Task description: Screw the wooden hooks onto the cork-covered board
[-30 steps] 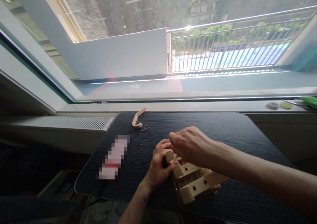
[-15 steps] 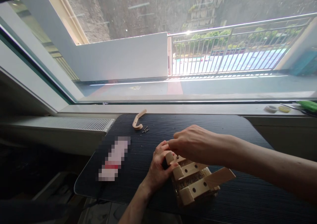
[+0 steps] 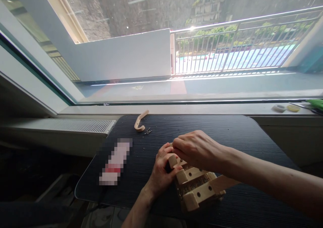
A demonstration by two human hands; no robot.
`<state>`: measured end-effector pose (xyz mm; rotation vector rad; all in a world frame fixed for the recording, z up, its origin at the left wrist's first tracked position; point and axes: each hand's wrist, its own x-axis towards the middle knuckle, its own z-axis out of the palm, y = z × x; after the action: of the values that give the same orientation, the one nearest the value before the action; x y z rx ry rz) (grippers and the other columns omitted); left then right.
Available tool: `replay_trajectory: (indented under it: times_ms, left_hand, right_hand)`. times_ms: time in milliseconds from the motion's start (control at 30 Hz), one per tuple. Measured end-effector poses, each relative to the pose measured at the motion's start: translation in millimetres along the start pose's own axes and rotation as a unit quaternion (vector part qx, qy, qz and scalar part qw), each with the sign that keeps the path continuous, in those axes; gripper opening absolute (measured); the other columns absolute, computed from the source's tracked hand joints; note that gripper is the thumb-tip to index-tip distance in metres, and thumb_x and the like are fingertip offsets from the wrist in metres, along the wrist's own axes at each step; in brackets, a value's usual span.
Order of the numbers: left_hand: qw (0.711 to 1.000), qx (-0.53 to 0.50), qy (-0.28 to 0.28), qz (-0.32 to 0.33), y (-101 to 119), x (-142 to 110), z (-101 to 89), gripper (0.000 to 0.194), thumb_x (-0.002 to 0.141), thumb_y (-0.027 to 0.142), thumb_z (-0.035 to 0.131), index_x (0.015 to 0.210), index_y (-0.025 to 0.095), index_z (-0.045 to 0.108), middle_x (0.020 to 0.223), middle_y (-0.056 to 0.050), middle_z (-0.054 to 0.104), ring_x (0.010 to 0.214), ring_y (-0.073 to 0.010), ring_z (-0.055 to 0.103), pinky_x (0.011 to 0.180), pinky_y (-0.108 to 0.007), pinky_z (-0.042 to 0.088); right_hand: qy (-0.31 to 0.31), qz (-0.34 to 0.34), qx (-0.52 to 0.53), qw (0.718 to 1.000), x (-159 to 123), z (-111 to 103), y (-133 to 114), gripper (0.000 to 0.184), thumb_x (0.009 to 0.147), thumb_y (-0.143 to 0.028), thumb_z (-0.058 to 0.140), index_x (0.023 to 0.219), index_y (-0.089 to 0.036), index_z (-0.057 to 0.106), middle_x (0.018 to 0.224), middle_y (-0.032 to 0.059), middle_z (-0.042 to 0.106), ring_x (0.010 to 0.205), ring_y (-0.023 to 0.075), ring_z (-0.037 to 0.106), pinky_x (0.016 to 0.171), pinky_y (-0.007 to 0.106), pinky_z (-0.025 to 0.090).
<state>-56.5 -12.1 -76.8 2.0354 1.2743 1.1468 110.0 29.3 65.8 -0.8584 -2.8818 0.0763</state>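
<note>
A wooden hook rack (image 3: 198, 182) lies on the dark table in front of me, with several pale hooks side by side across it. The hooks have blunt curled ends and dark screw holes, and some lettering shows between them. My left hand (image 3: 164, 165) is wrapped round the rack's far left corner, its thumb on a wooden hook (image 3: 173, 160). Over the farthest hook, my right hand (image 3: 193, 149) is closed in a pinch beside the left fingertips. What the right fingers hold is hidden. My right forearm covers part of the nearest hook (image 3: 205, 191).
A loose J-shaped wooden hook (image 3: 138, 122) and several screws (image 3: 148, 131) lie toward the back of the table (image 3: 131, 171). A blurred-out pinkish item (image 3: 116, 160) is at the left. On the windowsill sit tape rolls (image 3: 279, 108) and something green (image 3: 315, 103).
My right hand has turned slightly at the wrist, and its forearm is lower, covering more of the nearest hook. My left hand keeps its hold. The view has shifted a little.
</note>
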Motion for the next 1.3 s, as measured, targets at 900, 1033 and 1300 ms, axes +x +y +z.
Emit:
replay_trajectory:
  times_ms: [900,1033,1300]
  left_hand:
    - [1.0,-0.003,0.0,-0.002,-3.0,-1.5,1.6,0.021,0.074,0.026,0.064,0.094,0.022,0.06,0.119,-0.006,0.053,0.126,-0.0281,0.035,0.102,-0.049,0.035]
    - [1.0,-0.009,0.004,0.011,-4.0,-1.2,1.8,0.024,0.074,0.023,0.064,0.098,0.022,0.059,0.121,-0.006,0.053,0.129,-0.0279,0.032,0.104,-0.049,0.034]
    - [0.999,-0.014,0.013,0.028,-1.7,-0.3,0.7,0.024,0.073,0.021,0.065,0.097,0.021,0.059,0.121,-0.007,0.054,0.129,-0.027,0.034,0.105,-0.048,0.033]
  right_hand:
    - [0.014,-0.031,0.029,0.999,-3.7,4.5,5.5,0.019,0.091,-0.025,0.041,0.081,-0.015,0.053,0.069,0.0014,0.06,0.058,0.0096,0.049,0.052,0.026,0.024]
    - [0.042,0.09,0.02,0.995,-5.0,9.5,3.0,0.025,0.092,-0.031,0.039,0.077,-0.016,0.052,0.061,-0.0002,0.059,0.05,0.0085,0.047,0.05,0.026,0.02]
    - [0.02,0.115,-0.044,0.992,0.5,-4.3,-4.1,0.026,0.09,-0.027,0.041,0.071,-0.017,0.056,0.065,0.0021,0.062,0.053,0.0102,0.05,0.049,0.027,0.017]
